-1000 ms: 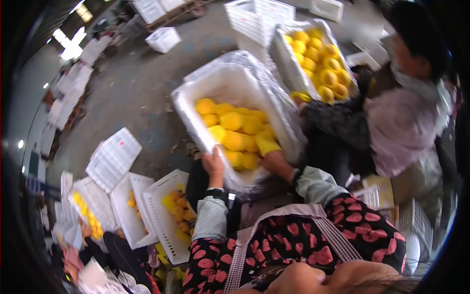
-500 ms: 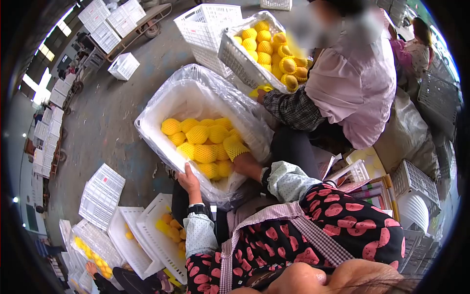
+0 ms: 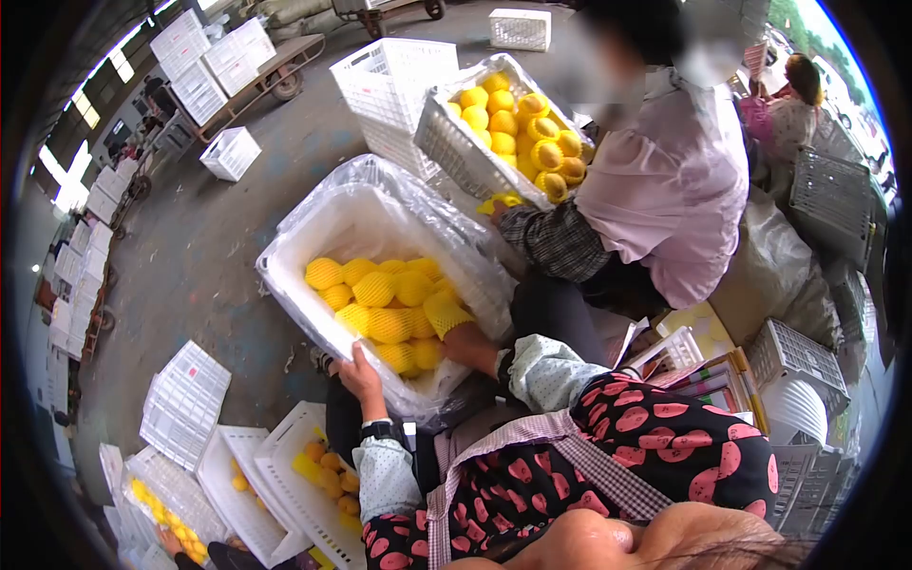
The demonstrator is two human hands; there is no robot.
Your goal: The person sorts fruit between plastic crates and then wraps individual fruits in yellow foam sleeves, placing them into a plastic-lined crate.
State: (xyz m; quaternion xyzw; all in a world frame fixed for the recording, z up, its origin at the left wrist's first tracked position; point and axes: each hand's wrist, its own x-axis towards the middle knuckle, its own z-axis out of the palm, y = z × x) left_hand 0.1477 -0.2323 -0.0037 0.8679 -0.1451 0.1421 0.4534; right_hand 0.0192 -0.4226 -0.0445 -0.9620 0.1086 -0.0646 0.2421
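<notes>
Box (image 3: 285, 249): one, lined, holding about eleven netted fruit (image 3: 377, 289). Tilted crate (image 3: 439, 142): one, holding about a dozen fruit. Floor crates (image 3: 231, 152): three, standing singly behind. Cart crates (image 3: 214, 62): about four, stacked. Trays (image 3: 285, 456) at lower left: two, fruit count unclear. Other people (image 3: 665, 180): two, one near, one far.
</notes>
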